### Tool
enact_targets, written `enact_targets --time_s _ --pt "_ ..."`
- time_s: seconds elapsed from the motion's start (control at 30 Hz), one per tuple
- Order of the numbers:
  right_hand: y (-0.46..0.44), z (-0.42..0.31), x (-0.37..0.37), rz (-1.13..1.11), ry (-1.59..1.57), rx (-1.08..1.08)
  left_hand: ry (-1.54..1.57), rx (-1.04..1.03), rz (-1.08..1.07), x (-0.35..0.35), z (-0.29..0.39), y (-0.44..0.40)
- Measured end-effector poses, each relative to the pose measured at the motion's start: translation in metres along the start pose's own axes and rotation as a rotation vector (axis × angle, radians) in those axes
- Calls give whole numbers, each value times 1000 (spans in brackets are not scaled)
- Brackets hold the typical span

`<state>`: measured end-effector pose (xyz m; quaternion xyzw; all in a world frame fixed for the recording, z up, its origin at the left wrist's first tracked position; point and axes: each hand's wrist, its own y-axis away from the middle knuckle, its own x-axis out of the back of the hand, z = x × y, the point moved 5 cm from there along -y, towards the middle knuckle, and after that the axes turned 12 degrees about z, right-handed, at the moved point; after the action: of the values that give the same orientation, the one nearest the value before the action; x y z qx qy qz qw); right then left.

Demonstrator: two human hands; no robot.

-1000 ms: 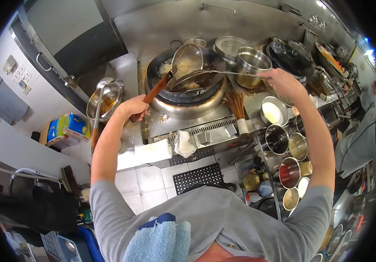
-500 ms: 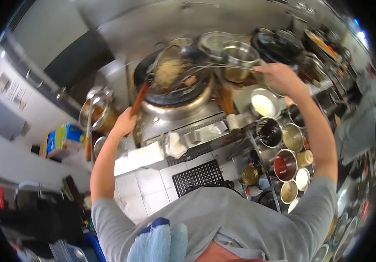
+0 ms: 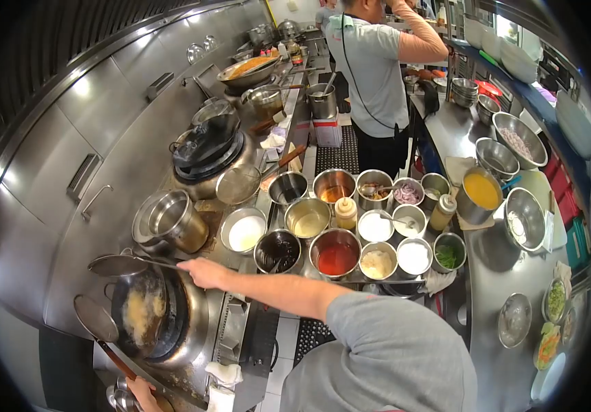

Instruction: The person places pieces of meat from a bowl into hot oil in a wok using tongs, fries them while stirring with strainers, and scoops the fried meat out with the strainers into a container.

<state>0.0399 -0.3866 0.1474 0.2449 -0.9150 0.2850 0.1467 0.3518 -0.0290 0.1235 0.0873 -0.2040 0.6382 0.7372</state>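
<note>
Golden food (image 3: 143, 312), lower left, seemed fragile; right hand (image 3: 202, 272) gripped a scoop (image 3: 117, 265). Left hand (image 3: 144, 392) sensibly clasped a strainer (image 3: 95, 318) by its wooden handle (image 3: 116, 359).

The left hand (image 3: 143, 389) sits at the bottom edge, its forearm cut off, and I can't make out each finger on the strainer (image 3: 96, 318). The right hand (image 3: 202, 272) hides the end of the handle of the ladle (image 3: 118, 265). In the wok (image 3: 180, 323), the pale food (image 3: 141, 314) blurs into the froth, hiding the bottom; what it is, I can't tell. The white cloth (image 3: 221, 398) runs out of view below. The nearer co-worker (image 3: 371, 75) loses the top of the head to the upper edge, feet hidden behind the pots. Labels on the far bottles (image 3: 295, 53) are too small to read.
</note>
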Motion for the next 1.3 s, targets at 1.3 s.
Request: enact_targets --time_s 1.3 --pt "-18 -18 -106 -24 16 29 1069 655 -471 -74 12 62"
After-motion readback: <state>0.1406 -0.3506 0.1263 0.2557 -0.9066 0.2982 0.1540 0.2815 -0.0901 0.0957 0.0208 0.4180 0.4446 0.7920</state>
